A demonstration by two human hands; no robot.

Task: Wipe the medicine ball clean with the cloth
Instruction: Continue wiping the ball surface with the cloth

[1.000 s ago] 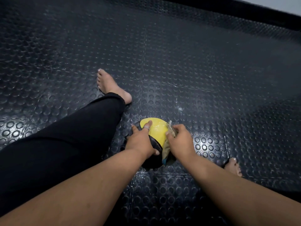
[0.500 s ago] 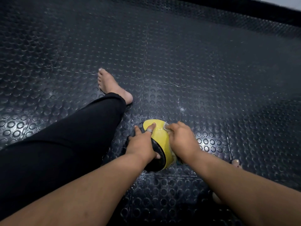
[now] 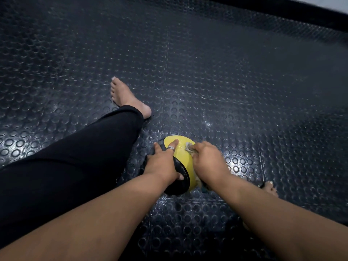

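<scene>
A yellow and black medicine ball point(image 3: 183, 161) sits on the dark studded floor mat point(image 3: 207, 72) between my legs. My left hand point(image 3: 162, 163) holds the ball's left side, fingers spread over the top and thumb wrapped round the black part. My right hand point(image 3: 208, 162) grips a pale crumpled cloth point(image 3: 189, 147) and presses it on the yellow right side. Most of the cloth is hidden under that hand; a bit shows at the fingertips and below the wrist.
My left leg in black trousers point(image 3: 75, 157) stretches out to the left, its bare foot point(image 3: 128, 97) just beyond the ball. Toes of my right foot point(image 3: 270, 187) show right of the ball. A dark raised edge point(image 3: 282, 12) runs along the far side of the mat.
The ball has been turned, so more yellow faces up and the black part sits nearer me. My right hand with the cloth has slid up over the ball's top.
</scene>
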